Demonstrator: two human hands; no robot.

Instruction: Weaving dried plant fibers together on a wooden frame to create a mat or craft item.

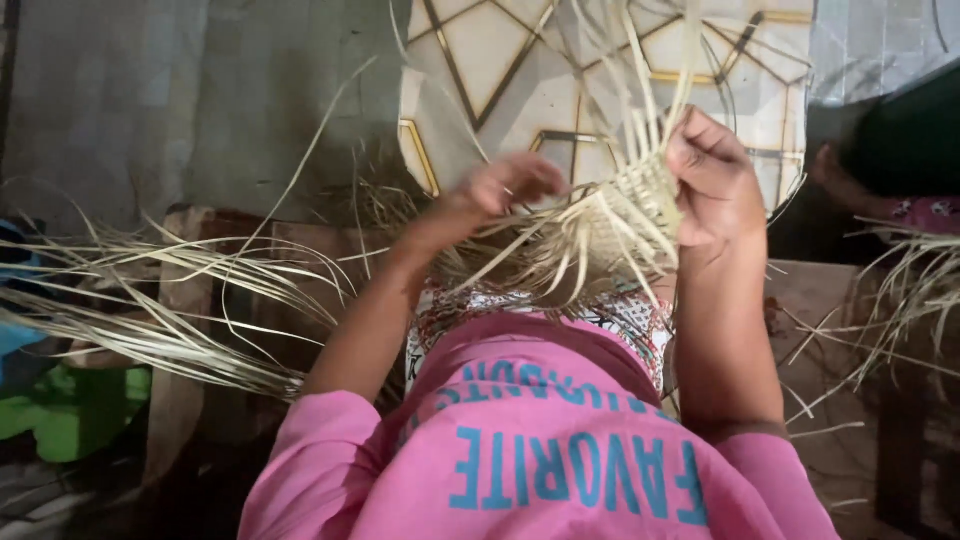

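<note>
We cannot see the fingertips of the right hand (712,185); they curl behind the woven strip piece (625,215). The left hand (510,185) is blurred, so its grip on the strips cannot be made out. The loose straw strips (150,300) run off the left edge, and the upright ends run past the top. A person at the far right (900,160) is cut by the edge, mostly in dark shadow. The green thing (70,410) at lower left is too cropped to name.
</note>
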